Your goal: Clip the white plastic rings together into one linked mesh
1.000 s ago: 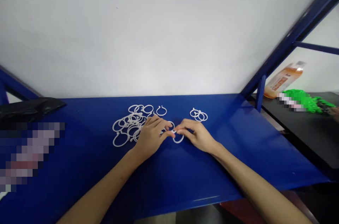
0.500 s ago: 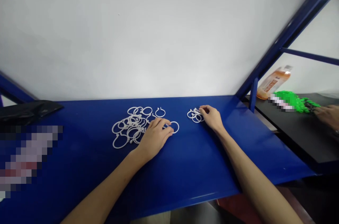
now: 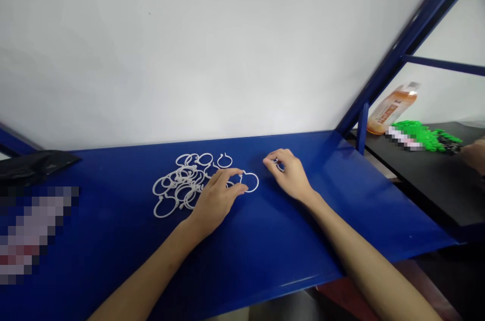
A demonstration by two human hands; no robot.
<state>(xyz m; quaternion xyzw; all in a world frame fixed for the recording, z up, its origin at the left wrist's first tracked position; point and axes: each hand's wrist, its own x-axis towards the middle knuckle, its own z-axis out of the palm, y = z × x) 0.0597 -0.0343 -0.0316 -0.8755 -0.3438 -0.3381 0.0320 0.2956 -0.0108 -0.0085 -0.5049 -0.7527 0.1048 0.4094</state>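
Observation:
Thin white open rings (image 3: 165, 207) with small knobbed ends, apparently plastic, lie in a loose pile on the blue tabletop (image 3: 257, 240). My left hand (image 3: 216, 197) rests over the pile's right edge. Its thumb and forefinger hold a single white ring (image 3: 258, 182) at the ring's left side, where its ends are. To the right, my right hand (image 3: 290, 172) covers a small group of white rings (image 3: 280, 165), which shows only through the gap between thumb and fingers. Its fingertips are drawn together, with nothing visible between the tips.
At left are a black plastic bag (image 3: 38, 165) and a blurred-out pale item (image 3: 41, 225). Beyond the blue frame (image 3: 394, 58) stands a black table (image 3: 428, 184) with an orange bottle (image 3: 392, 108), green pieces (image 3: 417, 134) and another person's hand (image 3: 473, 154).
My right hand has shifted left, over the small group of rings. My left thumb and forefinger have parted around the ring's left side. The view has tilted slightly.

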